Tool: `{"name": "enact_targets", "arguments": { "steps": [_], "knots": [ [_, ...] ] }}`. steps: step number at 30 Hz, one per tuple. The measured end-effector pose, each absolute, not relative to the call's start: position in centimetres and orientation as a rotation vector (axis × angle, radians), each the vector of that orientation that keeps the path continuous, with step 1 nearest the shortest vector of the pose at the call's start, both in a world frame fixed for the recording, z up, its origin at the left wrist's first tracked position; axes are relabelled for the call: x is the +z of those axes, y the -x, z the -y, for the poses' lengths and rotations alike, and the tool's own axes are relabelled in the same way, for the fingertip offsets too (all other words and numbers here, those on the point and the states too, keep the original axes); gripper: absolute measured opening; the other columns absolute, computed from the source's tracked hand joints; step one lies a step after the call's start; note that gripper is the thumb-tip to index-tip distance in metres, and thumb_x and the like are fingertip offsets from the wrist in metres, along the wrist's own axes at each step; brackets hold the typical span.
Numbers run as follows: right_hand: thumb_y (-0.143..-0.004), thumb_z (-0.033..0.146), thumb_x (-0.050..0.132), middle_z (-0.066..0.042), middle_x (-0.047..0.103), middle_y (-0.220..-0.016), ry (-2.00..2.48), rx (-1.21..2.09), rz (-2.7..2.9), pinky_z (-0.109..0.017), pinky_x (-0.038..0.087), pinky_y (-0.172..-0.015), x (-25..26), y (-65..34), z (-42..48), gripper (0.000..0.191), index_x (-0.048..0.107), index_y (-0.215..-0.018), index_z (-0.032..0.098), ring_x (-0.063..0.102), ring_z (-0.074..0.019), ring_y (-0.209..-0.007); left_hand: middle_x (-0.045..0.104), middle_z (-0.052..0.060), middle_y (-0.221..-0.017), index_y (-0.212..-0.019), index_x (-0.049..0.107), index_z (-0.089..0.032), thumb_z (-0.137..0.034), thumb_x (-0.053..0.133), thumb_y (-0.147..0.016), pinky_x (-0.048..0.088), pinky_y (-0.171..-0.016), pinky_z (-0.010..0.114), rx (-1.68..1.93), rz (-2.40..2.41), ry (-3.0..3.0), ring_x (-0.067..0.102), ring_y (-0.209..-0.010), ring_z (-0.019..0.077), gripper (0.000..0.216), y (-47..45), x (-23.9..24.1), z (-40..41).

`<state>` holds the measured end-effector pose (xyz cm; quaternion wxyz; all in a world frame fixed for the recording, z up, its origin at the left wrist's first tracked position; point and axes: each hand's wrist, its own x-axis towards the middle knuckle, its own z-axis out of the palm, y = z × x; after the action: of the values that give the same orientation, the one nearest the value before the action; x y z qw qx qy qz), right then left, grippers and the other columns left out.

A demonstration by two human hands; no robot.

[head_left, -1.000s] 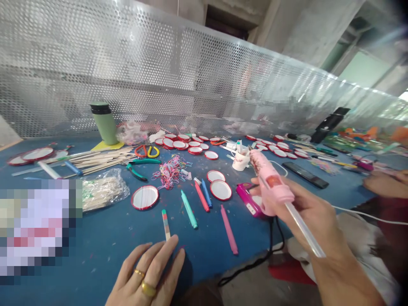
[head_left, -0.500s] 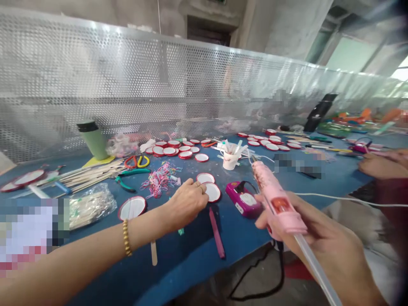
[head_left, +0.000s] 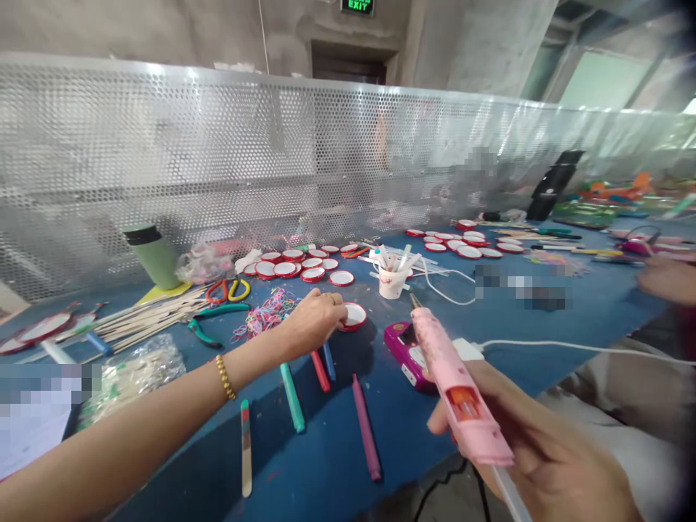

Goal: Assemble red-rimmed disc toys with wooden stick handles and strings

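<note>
My left hand (head_left: 318, 317), wearing a gold bead bracelet, has its fingers closed at the left edge of a red-rimmed white lid (head_left: 355, 315) over the blue table. Its fingertips are partly hidden. In my right hand (head_left: 544, 435) is a pink hot glue gun (head_left: 454, 384), nozzle pointing up and away, with a clear glue stick out of its back end. Beyond the gun lies a purple box (head_left: 399, 355) with a plug on it. Nearer me are a purple marker (head_left: 366, 428), a red marker (head_left: 320, 371), a green marker (head_left: 292, 397) and a wooden craft stick (head_left: 246, 449).
More red-rimmed lids (head_left: 312, 274) lie in groups at the back, by a white cup (head_left: 392, 281) of sticks. To the left are coloured loops (head_left: 275, 310), teal pliers (head_left: 204, 333), thin wooden sticks (head_left: 141, 319) and a green tumbler (head_left: 152, 254). Another person's hand (head_left: 666, 279) is at right.
Two lids lay by my left hand; only one shows there now. My right hand has brought the glue gun slightly left and lower in view. The markers beneath my left arm have come into sight.
</note>
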<state>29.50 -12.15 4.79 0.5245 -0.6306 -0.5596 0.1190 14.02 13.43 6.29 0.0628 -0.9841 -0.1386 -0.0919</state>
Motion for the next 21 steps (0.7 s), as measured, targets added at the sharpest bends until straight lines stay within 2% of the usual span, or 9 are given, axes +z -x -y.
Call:
{"name": "enact_targets", "arguments": {
  "steps": [3, 8, 14, 17, 21],
  "knots": [
    [-0.079, 0.042, 0.074, -0.001, 0.072, -0.076, 1.514, 0.32, 1.331, -0.018, 0.057, -0.058, 4.7, -29.3, 12.1, 0.026, 0.07, -0.097, 0.024, 0.069, -0.0171, -0.064, 0.067, 0.007, -0.101, -0.095, 0.069, -0.016, -0.011, 0.047, -0.096, 0.035, -0.082, 0.034, -0.291, 0.442, 2.991, 0.06, -0.091, 0.0188, 0.023, -14.7, 5.8, -14.7],
    [-0.08, 0.047, 0.072, -0.002, 0.072, -0.074, 1.49, 0.321, 1.337, -0.022, 0.058, -0.06, 5.5, -28.7, 11.6, 0.033, 0.071, -0.105, 0.024, 0.07, -0.0198, -0.066, 0.067, 0.007, -0.102, -0.096, 0.07, -0.016, -0.015, 0.051, -0.096, 0.036, -0.083, 0.035, -0.284, 0.395, 2.971, 0.061, -0.092, 0.0201, 0.019, -15.3, 4.3, -15.4],
    [-0.078, 0.046, 0.074, 0.0, 0.069, -0.067, 1.498, 0.297, 1.321, -0.024, 0.061, -0.071, 5.3, -28.3, 11.6, 0.027, 0.071, -0.096, 0.026, 0.071, -0.0211, -0.071, 0.067, 0.007, -0.1, -0.094, 0.067, -0.015, -0.008, 0.048, -0.093, 0.04, -0.082, 0.032, -0.515, 0.419, 3.125, 0.061, -0.088, 0.0183, 0.021, -15.1, 4.7, -15.7],
    [-0.077, 0.048, 0.074, -0.001, 0.068, -0.066, 1.518, 0.269, 1.293, -0.024, 0.061, -0.071, 5.4, -28.1, 11.7, 0.025, 0.071, -0.09, 0.026, 0.072, -0.0232, -0.076, 0.067, 0.003, -0.089, -0.088, 0.064, -0.015, -0.007, 0.054, -0.086, 0.043, -0.074, 0.026, -0.8, 0.605, 3.353, 0.06, -0.081, 0.0152, 0.013, -15.5, 5.3, -16.7],
    [-0.075, 0.053, 0.074, -0.003, 0.068, -0.067, 1.542, 0.199, 1.3, -0.027, 0.062, -0.071, 5.5, -27.9, 11.8, 0.03, 0.074, -0.087, 0.026, 0.073, -0.026, -0.08, 0.058, -0.002, -0.066, -0.077, 0.058, -0.015, -0.012, 0.054, -0.086, 0.04, -0.059, 0.023, -1.058, 1.063, 3.454, 0.055, -0.063, 0.0121, 0.01, -16.8, 5.8, -18.2]
  ]
}}
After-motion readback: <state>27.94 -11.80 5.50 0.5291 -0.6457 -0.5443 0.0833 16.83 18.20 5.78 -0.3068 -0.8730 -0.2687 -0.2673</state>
